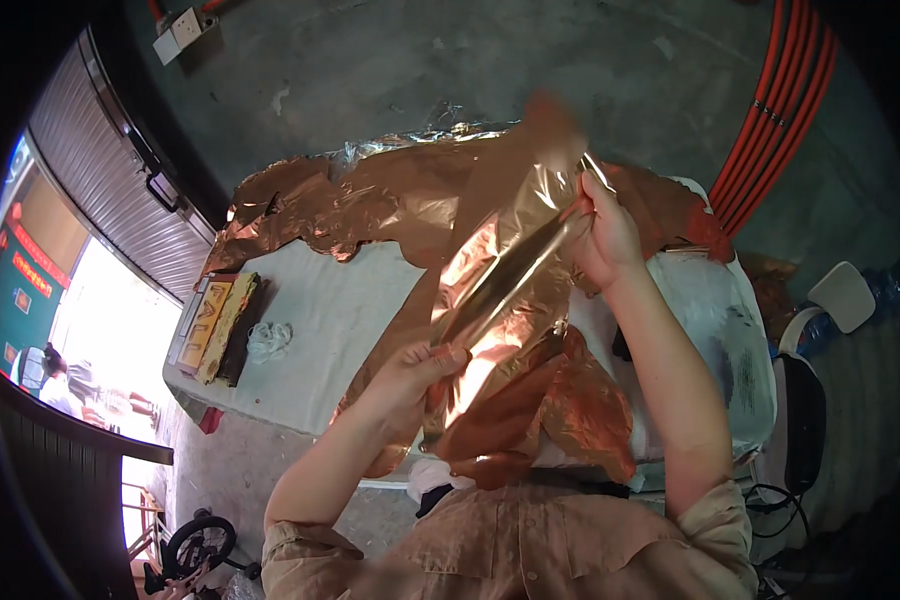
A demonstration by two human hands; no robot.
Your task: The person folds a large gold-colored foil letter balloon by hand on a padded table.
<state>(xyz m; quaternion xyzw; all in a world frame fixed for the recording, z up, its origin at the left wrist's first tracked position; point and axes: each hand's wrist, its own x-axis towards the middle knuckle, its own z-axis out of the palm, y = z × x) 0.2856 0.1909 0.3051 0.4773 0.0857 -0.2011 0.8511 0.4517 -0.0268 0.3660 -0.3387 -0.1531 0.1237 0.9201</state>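
Observation:
A shiny copper-coloured foil sheet (505, 285) is stretched between my two hands, with a crease running diagonally across it. My left hand (405, 375) pinches its lower left edge between thumb and fingers. Higher up and to the right, my right hand (608, 235) grips the foil's far end. More copper foil (390, 195) with ragged, cut-out edges lies along the back of the cloth-covered table (335, 295). Loose orange foil (590, 405) hangs near the table's front edge, close to my shirt. The foil hides the table's middle.
At the table's left end lies a block with raised letters (210, 325), beside crumpled clear plastic (268, 342). Red pipes (770, 120) run up the right wall. A chair (805, 400) stands to the right. Through the open doorway on the left, a person (60, 390) sits outside.

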